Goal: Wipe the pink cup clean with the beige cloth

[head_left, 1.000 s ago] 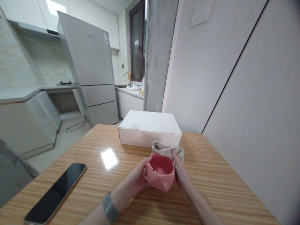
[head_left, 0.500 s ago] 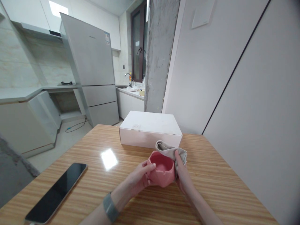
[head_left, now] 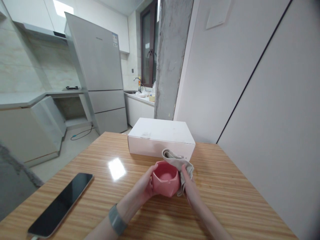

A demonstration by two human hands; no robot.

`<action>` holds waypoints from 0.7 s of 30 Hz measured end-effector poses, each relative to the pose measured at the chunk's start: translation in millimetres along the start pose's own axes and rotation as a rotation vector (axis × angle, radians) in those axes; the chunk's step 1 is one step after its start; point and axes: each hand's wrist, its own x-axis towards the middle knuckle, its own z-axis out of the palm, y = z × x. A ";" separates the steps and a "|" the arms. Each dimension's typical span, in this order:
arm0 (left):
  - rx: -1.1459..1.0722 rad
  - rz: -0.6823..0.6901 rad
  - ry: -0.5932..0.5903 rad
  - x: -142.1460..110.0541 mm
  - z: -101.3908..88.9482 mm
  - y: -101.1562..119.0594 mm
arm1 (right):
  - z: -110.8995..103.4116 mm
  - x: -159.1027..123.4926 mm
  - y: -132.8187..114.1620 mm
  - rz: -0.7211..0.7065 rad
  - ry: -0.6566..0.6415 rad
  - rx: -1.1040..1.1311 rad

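A pink faceted ashtray (head_left: 166,187) with a notch in its rim is held just above the table, its round hollow facing up towards me. My left hand (head_left: 144,186) grips its left side, thumb near the rim and the other fingers mostly hidden behind and below. In my right hand (head_left: 189,186) is a folded grey-beige cloth (head_left: 178,162), pinched under the thumb. The cloth lies against the right side of the ashtray, and one folded end sticks up over its far rim.
A white cardboard box (head_left: 161,131) stands on the wood-grain table (head_left: 225,200) just beyond my hands. At the left lies a dark-screened phone (head_left: 62,203) with a cable at its near end. A fridge (head_left: 96,63) and kitchen counters are farther back.
Both hands have shifted slightly left with the ashtray and cloth. The ashtray has turned a little, and my left thumb has moved from inside its rim to the outer left edge.
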 end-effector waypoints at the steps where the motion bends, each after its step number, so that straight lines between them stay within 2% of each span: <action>1: -0.002 0.018 0.010 -0.4 0.4 0.8 | 2.0 -3.5 -1.8 0.017 0.017 -0.038; 6: 0.014 0.122 0.008 -4.8 6.1 1.0 | 11.2 -16.9 -14.1 -0.011 0.041 -0.096; 11: 0.043 0.004 -0.010 -5.4 8.7 -0.8 | 13.3 -17.7 -20.6 -0.041 0.062 -0.025; 15: 0.043 -0.070 -0.057 -6.3 6.1 -1.8 | 11.2 -13.4 -18.6 0.023 0.085 -0.014; 18: 0.149 -0.151 -0.077 -7.0 3.4 -1.6 | 10.8 -10.9 -16.6 0.080 0.053 -0.019; 21: 0.211 -0.134 -0.032 -4.6 1.7 -2.3 | 12.5 -11.5 -16.3 0.069 0.002 -0.036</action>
